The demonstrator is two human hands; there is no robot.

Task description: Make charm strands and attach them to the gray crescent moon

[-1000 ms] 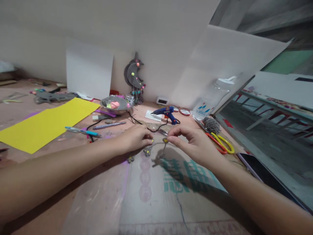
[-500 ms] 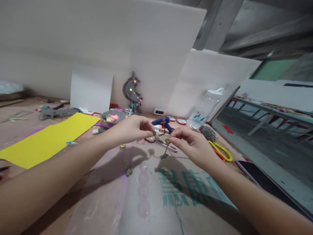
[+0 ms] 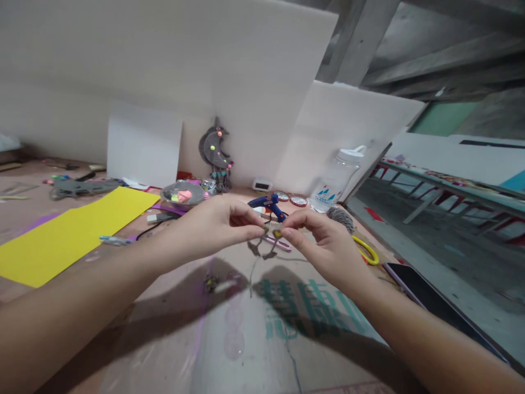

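My left hand (image 3: 223, 229) pinches a small grey-and-yellow piece (image 3: 265, 231) between thumb and fingertips, with a grey bit hanging below it. Close beside it, my right hand (image 3: 318, 235) pinches another small piece with a yellow face (image 3: 278, 234), from which a grey strand and tuft (image 3: 270, 254) dangle. Both pieces are held above the table at nearly the same height, slightly apart. On the plastic-covered surface below lies a small grey-and-yellow cluster (image 3: 211, 282). Behind the hands are a blue glue gun (image 3: 268, 202) and a pink cutter (image 3: 283, 244).
Yellow sheet (image 3: 77, 232) and pen (image 3: 117, 240) lie left. A plate (image 3: 180, 198) with bright bits and a grey moon ornament (image 3: 214, 148) stand behind. To the right are a bottle (image 3: 334, 180), grey yarn (image 3: 340, 219), yellow-handled scissors (image 3: 369, 253) and a phone (image 3: 435, 303).
My hands have come closer together, bringing the two small pieces almost side by side. A grey tuft now shows hanging under the left piece. The view has shifted slightly right.
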